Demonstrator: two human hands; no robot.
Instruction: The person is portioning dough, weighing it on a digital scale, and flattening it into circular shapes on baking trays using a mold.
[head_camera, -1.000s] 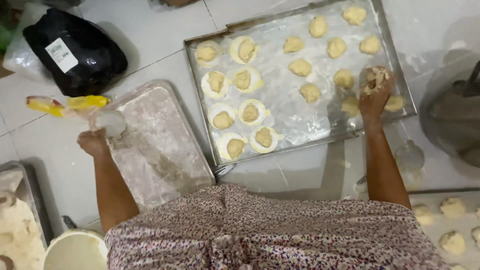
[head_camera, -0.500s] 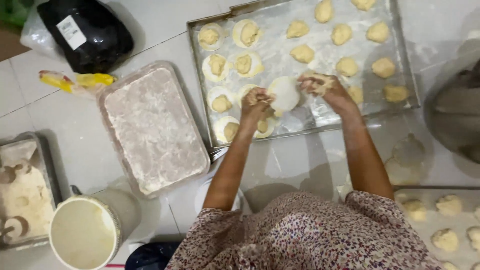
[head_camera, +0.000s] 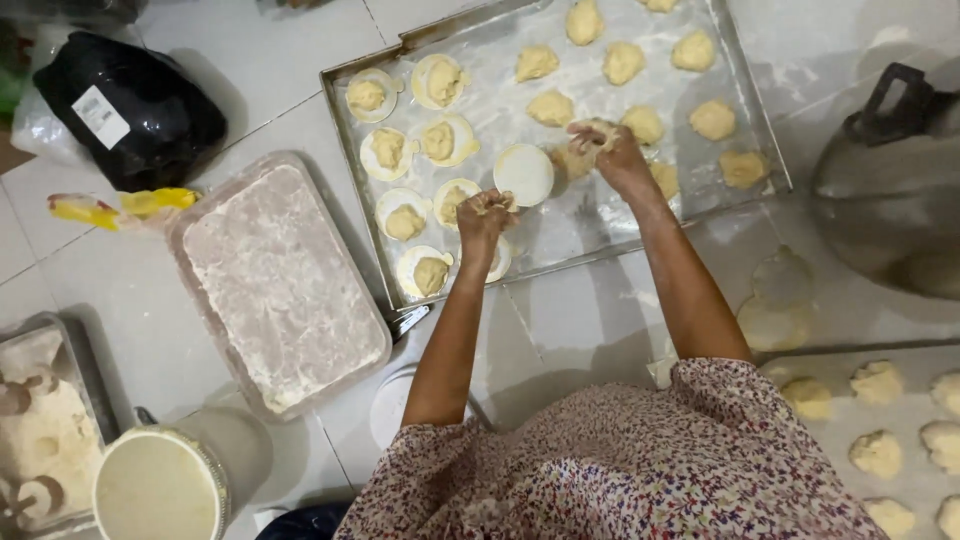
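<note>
A large metal baking tray (head_camera: 600, 215) holds several yellow dough balls (head_camera: 622, 62) and several white round discs with a yellow lump on each (head_camera: 439, 140). One bare white disc (head_camera: 524, 174) lies in the tray's middle. My left hand (head_camera: 487, 213) hovers just left of and below it, with its floury fingers bunched closed. My right hand (head_camera: 612, 152) is to the right of the disc and pinches a yellow dough ball (head_camera: 588, 133) over the tray.
A clear tray of flour (head_camera: 275, 280) lies left of the baking tray, with a black bag (head_camera: 130, 105) and a yellow packet (head_camera: 120, 205) beyond it. A white tub (head_camera: 155, 490) and a floury pan (head_camera: 40, 430) sit lower left. A metal pot (head_camera: 890, 190) stands right, above another tray of dough balls (head_camera: 880, 400).
My left hand came from the flour tray to the baking tray. My right hand came in from the tray's right side with dough. The white disc now lies bare between them.
</note>
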